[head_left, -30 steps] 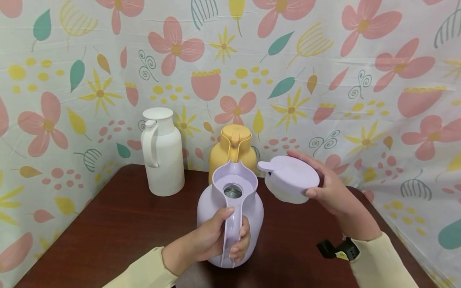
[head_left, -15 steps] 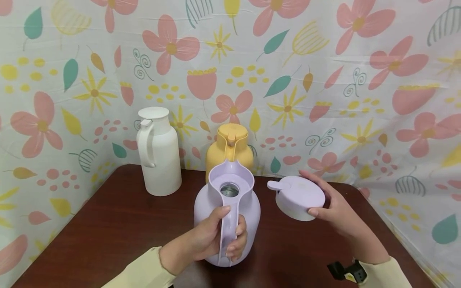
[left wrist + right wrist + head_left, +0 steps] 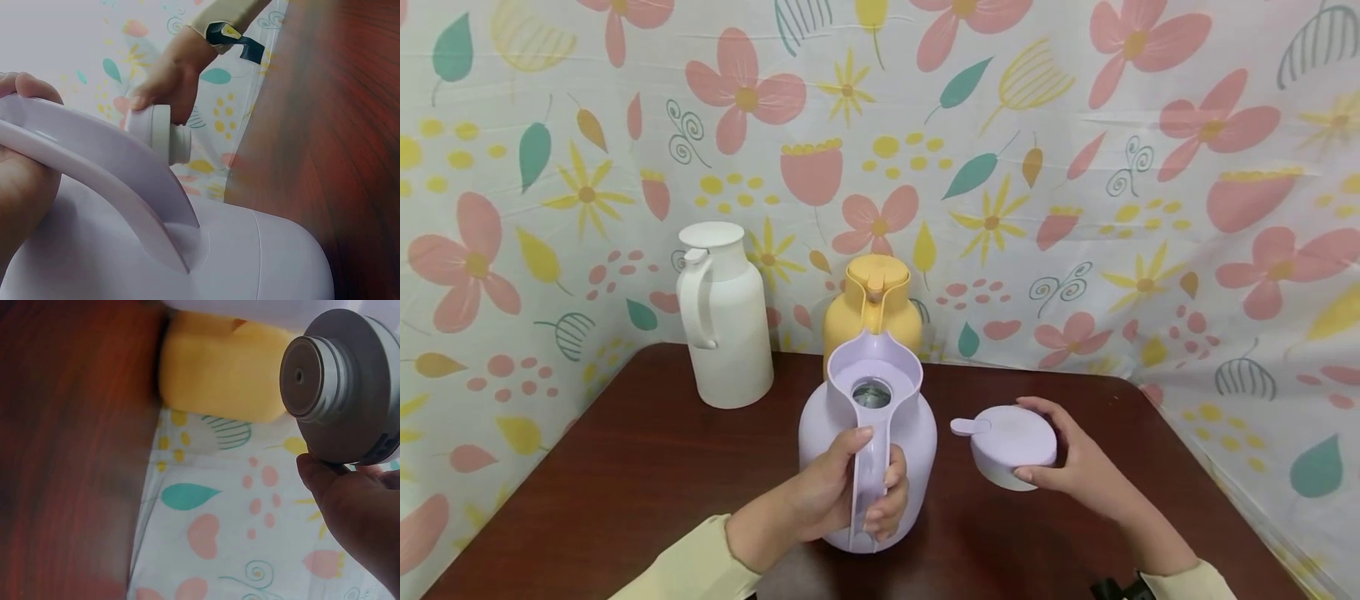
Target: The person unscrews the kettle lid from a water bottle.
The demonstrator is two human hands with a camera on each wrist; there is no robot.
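Note:
A lilac thermos jug (image 3: 917,450) stands upright on the table with its round mouth uncovered. My left hand (image 3: 842,492) grips its handle (image 3: 106,156), thumb along the top. To the right of the jug, my right hand (image 3: 1075,458) holds the lilac lid (image 3: 1013,437) by its rim, between thumb and fingers. The lid is held above the table, its small tab towards the jug. Its underside, with a round threaded plug (image 3: 306,378), shows in the right wrist view.
Behind the lilac jug stands a yellow thermos jug (image 3: 872,308), partly hidden. A white jug (image 3: 730,333) stands at the back left. The dark wooden table (image 3: 625,467) meets a flowered cloth (image 3: 1000,183) at the back and sides.
My right hand has carried the lid down and slightly right, away from the jug's mouth, and the lid has levelled out. The left hand keeps its grip on the handle.

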